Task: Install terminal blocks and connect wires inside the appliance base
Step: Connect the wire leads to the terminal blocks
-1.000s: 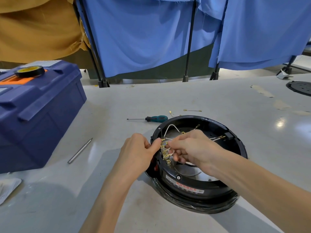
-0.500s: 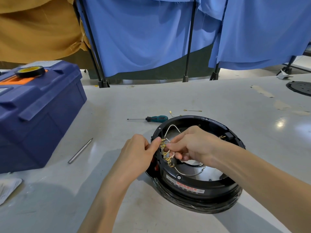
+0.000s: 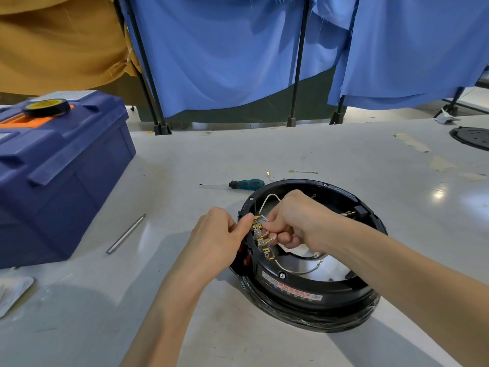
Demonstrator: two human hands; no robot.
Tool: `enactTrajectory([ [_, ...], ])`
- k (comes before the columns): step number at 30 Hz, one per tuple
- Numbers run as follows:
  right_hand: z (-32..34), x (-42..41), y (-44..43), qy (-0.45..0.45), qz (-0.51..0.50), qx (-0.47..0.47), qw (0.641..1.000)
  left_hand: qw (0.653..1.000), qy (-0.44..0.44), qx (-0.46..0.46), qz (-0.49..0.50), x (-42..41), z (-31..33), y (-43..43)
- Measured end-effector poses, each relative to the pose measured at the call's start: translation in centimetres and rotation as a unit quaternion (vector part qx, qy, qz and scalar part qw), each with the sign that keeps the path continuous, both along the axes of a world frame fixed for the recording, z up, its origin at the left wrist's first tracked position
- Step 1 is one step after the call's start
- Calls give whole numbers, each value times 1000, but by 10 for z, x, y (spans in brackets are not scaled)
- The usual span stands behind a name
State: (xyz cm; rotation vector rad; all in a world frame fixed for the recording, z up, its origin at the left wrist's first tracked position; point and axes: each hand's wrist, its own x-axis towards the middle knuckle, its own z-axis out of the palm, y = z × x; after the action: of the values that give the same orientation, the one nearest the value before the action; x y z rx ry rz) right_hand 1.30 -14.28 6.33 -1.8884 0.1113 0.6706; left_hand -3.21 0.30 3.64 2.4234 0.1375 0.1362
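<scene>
Terminal block [image 3: 260,242] | left fingers [image 3: 246,220] clamp appliance base [image 3: 304,285] beside it | right fingers [image 3: 273,227] pinch wire [image 3: 270,197]

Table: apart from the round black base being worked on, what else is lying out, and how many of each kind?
Screwdriver: 1
Metal rod: 1
Short loose wires: 2
Blue toolbox: 1
Tape roll, on the toolbox: 1
Black disc, far right: 1
White packet, left edge: 1
Total: 8
</scene>
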Motion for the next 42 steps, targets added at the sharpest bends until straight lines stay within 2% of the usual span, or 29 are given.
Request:
enactTrajectory([
  [6,9,7,3,57,36,-21,998,1000,-1,0,0,0,0,0],
  [11,13,9,1,70,58,-27,995,1000,-4,0,0,0,-1,0],
  [24,10,9,0,64,57,-38,996,1000,-4,-1,-1,2,-2,1],
  [33,5,9,0,51,47,-13,998,1000,-8,-2,-1,1,-2,0],
  [42,9,10,5,38,82,-73,993,999,-15,28,28,1,-3,-9],
])
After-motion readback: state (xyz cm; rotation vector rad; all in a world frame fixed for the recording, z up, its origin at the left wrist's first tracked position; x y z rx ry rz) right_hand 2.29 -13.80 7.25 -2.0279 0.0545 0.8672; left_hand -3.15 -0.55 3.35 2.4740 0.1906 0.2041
